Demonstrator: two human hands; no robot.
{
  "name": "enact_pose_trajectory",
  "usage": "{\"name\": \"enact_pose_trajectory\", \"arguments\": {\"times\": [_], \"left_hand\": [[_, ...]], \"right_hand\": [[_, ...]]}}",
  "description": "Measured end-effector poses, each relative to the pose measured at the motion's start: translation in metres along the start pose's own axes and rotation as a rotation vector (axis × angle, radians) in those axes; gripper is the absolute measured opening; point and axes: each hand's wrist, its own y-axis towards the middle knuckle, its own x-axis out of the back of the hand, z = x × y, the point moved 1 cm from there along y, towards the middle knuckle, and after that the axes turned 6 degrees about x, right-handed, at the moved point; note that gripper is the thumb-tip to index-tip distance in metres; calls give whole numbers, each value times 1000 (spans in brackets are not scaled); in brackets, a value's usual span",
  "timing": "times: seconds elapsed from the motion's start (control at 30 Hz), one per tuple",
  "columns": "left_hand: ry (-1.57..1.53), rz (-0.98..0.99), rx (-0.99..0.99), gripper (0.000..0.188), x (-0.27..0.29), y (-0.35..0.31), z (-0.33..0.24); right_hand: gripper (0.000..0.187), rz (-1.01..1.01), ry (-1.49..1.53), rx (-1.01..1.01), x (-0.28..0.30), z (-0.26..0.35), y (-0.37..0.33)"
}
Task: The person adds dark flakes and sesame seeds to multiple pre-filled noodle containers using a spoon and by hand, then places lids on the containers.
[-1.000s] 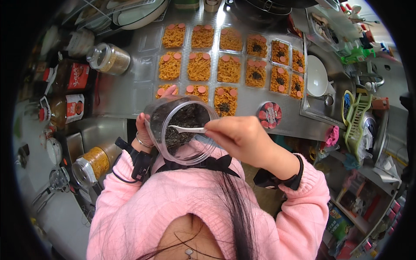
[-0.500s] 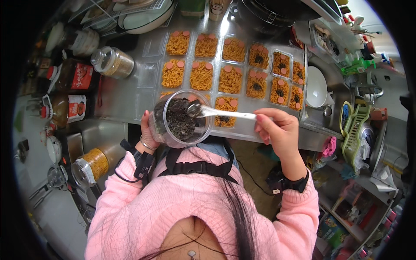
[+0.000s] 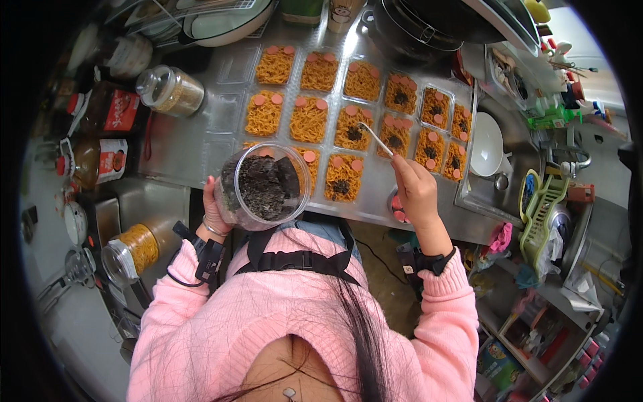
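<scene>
My left hand (image 3: 214,209) is wrapped round a clear round tub (image 3: 300,202), tilted to show dark shredded seaweed (image 3: 261,187) inside. Between the fingers of my right hand (image 3: 414,186) is the handle of a white spoon (image 3: 380,142). The spoon's bowl end is over a box of noodles (image 3: 353,115) in the middle row, where a dark heap of seaweed flakes lies. Next to it, a nearer box of noodles (image 3: 343,177) has pink sausage slices and flakes on top. Boxes further left carry noodles and sausage slices without flakes.
Steel counter (image 3: 181,151) lies under the boxes. Empty clear boxes (image 3: 223,112) stand left of the noodles. Jars and sauce bottles (image 3: 114,161) line the left side. A black pot (image 3: 415,33) is behind; a sink with a white bowl (image 3: 487,144) is at right.
My right hand has carried the spoon from the tub out over a middle-row noodle box, where seaweed flakes now lie. The tub has shifted slightly left, with my left hand still round it.
</scene>
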Motion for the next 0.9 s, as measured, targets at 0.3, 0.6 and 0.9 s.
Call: {"name": "enact_pose_trajectory", "arguments": {"times": [0.3,0.6,0.9], "left_hand": [[188,233,-39,103,-66,8,-5],[367,348,-12,115,-103,11,-6],[226,278,2,111,-98,21,-5]], "right_hand": [[18,108,578,-110,60,75,51],[10,284,735,-20,10,91,65],[12,337,1054,-671,19,59,58]]}}
